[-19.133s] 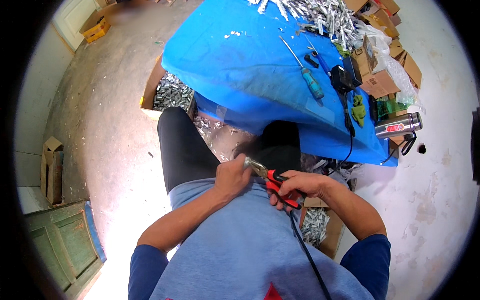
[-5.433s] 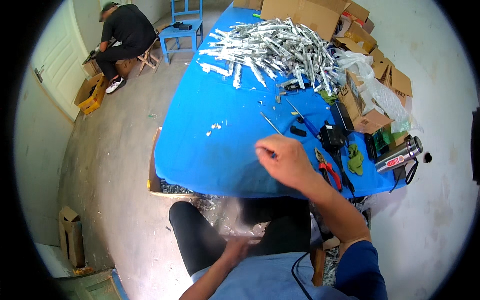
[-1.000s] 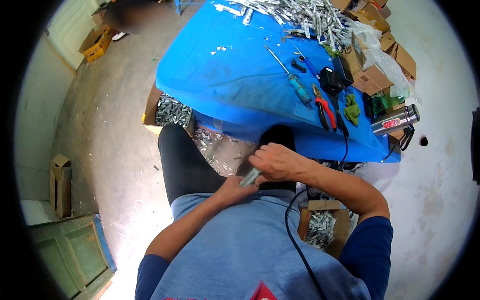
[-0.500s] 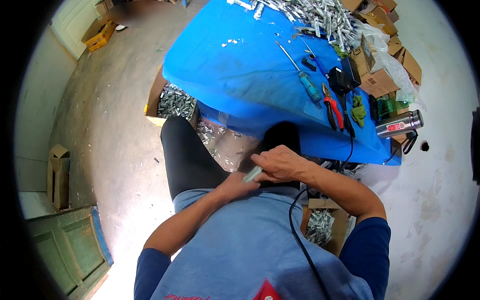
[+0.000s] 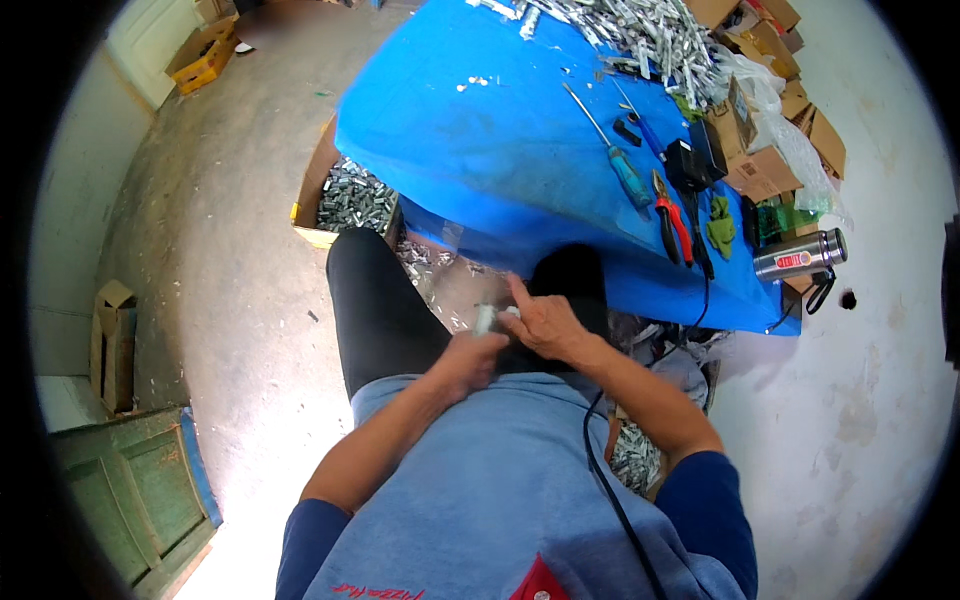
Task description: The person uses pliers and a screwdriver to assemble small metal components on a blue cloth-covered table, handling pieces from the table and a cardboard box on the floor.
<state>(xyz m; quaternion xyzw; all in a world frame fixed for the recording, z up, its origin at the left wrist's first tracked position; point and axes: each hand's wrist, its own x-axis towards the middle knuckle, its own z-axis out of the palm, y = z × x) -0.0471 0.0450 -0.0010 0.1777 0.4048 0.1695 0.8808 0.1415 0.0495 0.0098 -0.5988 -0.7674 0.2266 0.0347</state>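
Note:
Above my lap, my left hand (image 5: 470, 362) is closed round a short pale greenish-white cylinder (image 5: 486, 319), which stands up out of the fist. Just to its right is my right hand (image 5: 548, 326), its index finger stretched forward. A small white piece (image 5: 512, 312) shows at the right thumb, seemingly pinched there; its kind is too blurred to tell. The two held pieces are close together but look apart. A heap of similar slim silvery-white parts (image 5: 650, 45) lies at the far end of the blue-covered table (image 5: 470, 140).
On the table lie a screwdriver (image 5: 628, 176), red-handled pliers (image 5: 672, 222), a black adapter (image 5: 688, 160) and a steel flask (image 5: 800, 256). A carton of dark cylinders (image 5: 355, 195) stands by my left knee. A box of silvery parts (image 5: 636, 458) sits at my right. A black cable (image 5: 598, 465) crosses my torso.
The pale cylinder has tilted from slanting between both hands to nearly upright in my left hand. My right hand has drawn back from it, index finger now extended, a small white piece showing.

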